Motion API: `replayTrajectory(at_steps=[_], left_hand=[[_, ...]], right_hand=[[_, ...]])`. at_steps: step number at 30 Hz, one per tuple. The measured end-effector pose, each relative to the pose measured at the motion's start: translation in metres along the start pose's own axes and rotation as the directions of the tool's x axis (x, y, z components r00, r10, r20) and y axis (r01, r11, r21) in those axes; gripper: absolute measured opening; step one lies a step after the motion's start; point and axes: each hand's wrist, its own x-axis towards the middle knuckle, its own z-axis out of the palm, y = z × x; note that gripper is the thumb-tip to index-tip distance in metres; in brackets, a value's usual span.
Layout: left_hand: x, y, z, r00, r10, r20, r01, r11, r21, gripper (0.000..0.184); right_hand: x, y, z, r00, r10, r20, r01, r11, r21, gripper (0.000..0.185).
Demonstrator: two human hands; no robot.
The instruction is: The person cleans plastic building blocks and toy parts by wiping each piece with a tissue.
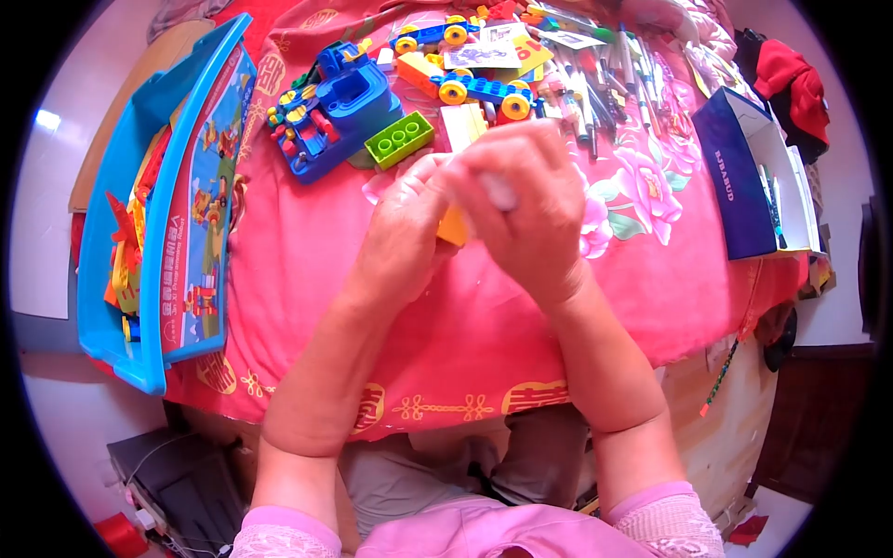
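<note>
Both hands meet above the middle of the pink cloth. My left hand [406, 223] has its fingers closed beside an orange-yellow block [452, 226], which shows between the two hands. Over the block's upper right is my right hand [521, 200], blurred, with its fingers curled round something whitish that is too smeared to make out. A bright green block [400, 139] with studs lies just beyond my left hand, next to a blue toy assembly [339, 112]. Behind my right hand a pale cream block [462, 125] is partly covered.
A blue bin [163, 358] holding toy pieces stands at the left. Farther back lie blue wheeled bases [486, 90], cards [482, 54] and many pens [595, 93]. At the right is a dark blue box [735, 186]. The cloth [465, 335] has floral prints.
</note>
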Motion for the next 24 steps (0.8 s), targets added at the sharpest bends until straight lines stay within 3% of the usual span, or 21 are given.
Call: replayTrajectory(at_steps=[2, 3, 4, 6, 10, 11, 12, 15, 18, 19, 22, 24], left_hand=[[-0.001, 0.005, 0.011, 0.995, -0.034, -0.096, 0.039, 0.998, 0.055, 0.022], [-0.002, 0.010, 0.012, 0.997, -0.034, -0.062, 0.037, 0.998, 0.047, 0.024], [-0.002, 0.010, 0.007, 0.997, -0.042, -0.070, 0.047, 0.996, 0.077, 0.025], [0.000, 0.007, -0.001, 0.995, -0.048, -0.087, 0.060, 0.989, 0.133, 0.029], [0.001, 0.009, -0.004, 0.999, -0.042, -0.014, 0.043, 0.996, 0.080, 0.030], [0.000, 0.009, -0.005, 0.998, -0.049, 0.028, 0.046, 0.993, 0.109, 0.030], [0.001, 0.008, -0.005, 0.996, -0.056, 0.072, 0.046, 0.990, 0.137, 0.031], [0.001, -0.001, 0.005, 0.999, -0.015, -0.043, 0.025, 0.972, 0.235, 0.033], [-0.002, 0.008, 0.008, 0.999, -0.036, -0.007, 0.036, 0.965, 0.259, 0.042], [-0.004, 0.012, 0.006, 0.998, -0.061, -0.014, 0.062, 0.967, 0.248, 0.041], [0.001, 0.014, -0.008, 0.999, -0.012, 0.036, 0.007, 0.991, 0.132, 0.039], [0.003, 0.016, -0.011, 0.999, -0.020, -0.031, 0.021, 0.999, 0.034, 0.035]], right_hand=[[0.005, 0.019, -0.012, 0.994, 0.070, -0.084, -0.083, 0.983, -0.163, 0.012], [0.005, 0.021, -0.017, 0.938, 0.324, -0.124, -0.321, 0.946, 0.047, 0.012], [0.004, 0.023, -0.021, 0.822, 0.559, -0.110, -0.519, 0.815, 0.257, 0.012], [0.009, 0.023, -0.029, 0.692, 0.722, -0.019, -0.537, 0.532, 0.654, 0.012], [0.008, 0.009, -0.027, 0.746, 0.658, 0.098, -0.540, 0.513, 0.668, 0.011], [0.005, 0.011, -0.026, 0.806, 0.581, 0.115, -0.539, 0.637, 0.551, 0.012], [0.005, 0.008, -0.025, 0.815, 0.540, 0.211, -0.564, 0.655, 0.503, 0.014], [-0.004, 0.015, -0.015, 0.920, 0.327, 0.217, -0.389, 0.829, 0.402, 0.018], [-0.004, 0.019, -0.016, 0.781, 0.584, 0.222, -0.614, 0.782, 0.105, 0.020], [-0.007, 0.024, -0.013, 0.785, 0.592, 0.182, -0.615, 0.781, 0.113, 0.019], [0.002, 0.016, -0.016, 0.651, 0.744, 0.153, -0.713, 0.529, 0.461, 0.019], [-0.001, 0.019, -0.018, 0.675, 0.718, 0.169, -0.648, 0.468, 0.601, 0.019]])
